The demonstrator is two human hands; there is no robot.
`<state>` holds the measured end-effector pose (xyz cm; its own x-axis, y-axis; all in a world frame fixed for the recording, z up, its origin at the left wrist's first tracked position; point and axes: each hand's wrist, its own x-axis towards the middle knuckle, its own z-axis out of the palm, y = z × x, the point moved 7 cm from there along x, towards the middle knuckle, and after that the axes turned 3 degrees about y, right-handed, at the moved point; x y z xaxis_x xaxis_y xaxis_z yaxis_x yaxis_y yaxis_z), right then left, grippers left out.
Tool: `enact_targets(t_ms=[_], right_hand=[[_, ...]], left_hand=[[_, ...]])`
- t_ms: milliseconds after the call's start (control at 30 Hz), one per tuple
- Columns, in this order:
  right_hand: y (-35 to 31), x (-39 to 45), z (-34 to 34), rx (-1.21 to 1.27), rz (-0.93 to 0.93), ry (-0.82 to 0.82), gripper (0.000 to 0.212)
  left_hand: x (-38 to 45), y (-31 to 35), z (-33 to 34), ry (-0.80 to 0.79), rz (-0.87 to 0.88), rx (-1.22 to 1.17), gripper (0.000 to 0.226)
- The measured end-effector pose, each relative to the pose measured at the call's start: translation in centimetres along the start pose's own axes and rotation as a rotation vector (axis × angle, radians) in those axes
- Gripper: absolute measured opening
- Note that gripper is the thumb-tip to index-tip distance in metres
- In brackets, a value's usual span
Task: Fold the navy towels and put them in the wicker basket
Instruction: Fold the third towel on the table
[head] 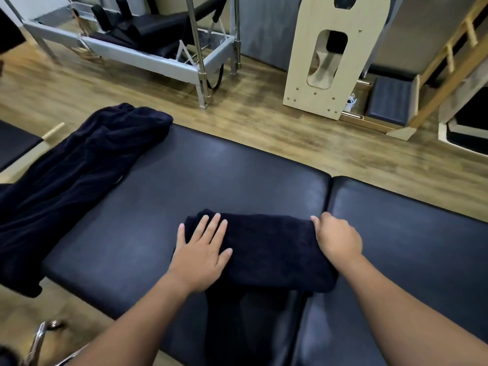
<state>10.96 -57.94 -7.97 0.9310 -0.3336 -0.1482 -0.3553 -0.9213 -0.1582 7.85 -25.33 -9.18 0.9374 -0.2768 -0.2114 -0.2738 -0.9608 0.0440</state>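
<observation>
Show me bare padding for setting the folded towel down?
Free: padded table between the loose towel pile and folded towel; also the right cushion past the right hand. Crowded: the near edge, under the left hand and towel.

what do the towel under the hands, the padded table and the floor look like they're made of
Towel: soft navy cloth, probably terry cotton; matte, fuzzy and slumping at the fold.
Padded table: dark vinyl or faux leather over foam, judging by the smooth surface, dull sheen and rounded cushion edges.
Floor: wood-look planks with visible grain; whether real wood or laminate is unclear.
</observation>
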Motion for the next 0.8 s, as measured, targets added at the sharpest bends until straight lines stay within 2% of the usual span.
enact_targets(t_ms=[67,133,167,200,267,300,333,433,567,700,800], right_hand=[[-2.0,-0.8,-2.2,-0.068,-0.145,0.204,0.017],[-4.4,-3.7,-3.9,-0.091,-0.275,0.346,0.014],[-5.7,-5.5,-3.7,-0.102,-0.337,0.342,0.021],[-6.7,-7.1,-2.9,-0.115,-0.354,0.242,0.038],[-6.5,-9.1,0.4,-0.152,-0.257,-0.111,0.075],[-5.8,-9.3,1.9,-0.155,-0.205,-0.230,0.083],[-5.4,-9.2,2.5,-0.141,-0.169,-0.271,0.086],[-5.2,-7.8,2.7,-0.066,-0.112,-0.281,0.091],[-5.3,-8.4,1.5,0.006,-0.043,-0.222,0.091],[-5.4,-11.8,-0.1,-0.118,0.032,0.002,0.065],[-5.3,-13.3,0.1,-0.059,0.088,-0.066,0.069]], left_hand=[[0.4,1.5,-0.9,0.031,0.004,-0.004,0.079],[0.5,2.7,-0.7,-0.010,0.021,-0.046,0.076],[0.6,3.0,-0.4,-0.042,0.014,-0.078,0.075],[0.6,3.1,-0.2,-0.067,0.002,-0.098,0.076],[1.0,2.5,0.2,-0.090,-0.036,-0.100,0.080],[1.3,1.7,0.4,-0.101,-0.076,-0.098,0.082],[1.4,0.7,0.6,-0.116,-0.127,-0.105,0.084],[0.8,-1.9,0.9,-0.163,-0.262,-0.164,0.078],[-0.5,-2.3,0.0,-0.176,-0.325,-0.245,0.071],[-1.0,-3.3,0.7,-0.228,-0.375,-0.501,0.089],[-0.8,-3.4,0.1,-0.214,-0.328,-0.591,0.096]])
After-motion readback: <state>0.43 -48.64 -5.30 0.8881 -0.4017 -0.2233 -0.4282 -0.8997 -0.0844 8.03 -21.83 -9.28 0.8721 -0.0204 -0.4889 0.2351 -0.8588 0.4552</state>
